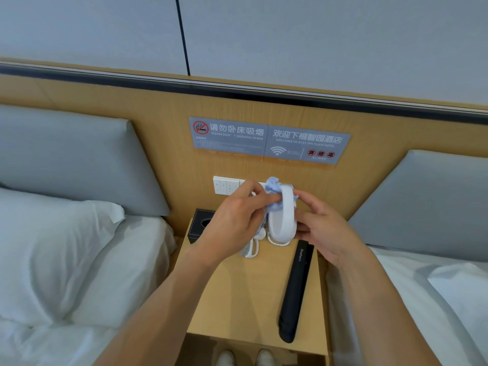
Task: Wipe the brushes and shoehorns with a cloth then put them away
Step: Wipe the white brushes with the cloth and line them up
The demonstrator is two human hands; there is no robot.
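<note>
My right hand (320, 228) grips a white shoehorn (286, 215) upright above the bedside table (253, 294). A light blue cloth (274, 186) is bunched against the shoehorn's upper end, pinched there by my left hand (237, 220). On the table's right side lies a long black shoehorn (295, 291), pointing towards me. A white comb-like brush (250, 249) lies below my left hand, partly hidden. Another white item (277, 240) shows just under the held shoehorn.
A black tissue box (200, 223) stands at the table's back left corner. A switch panel (224, 184) is set in the wooden headboard wall behind my hands. Beds with white linen flank the table on both sides. White slippers (245, 357) show below the table's front edge.
</note>
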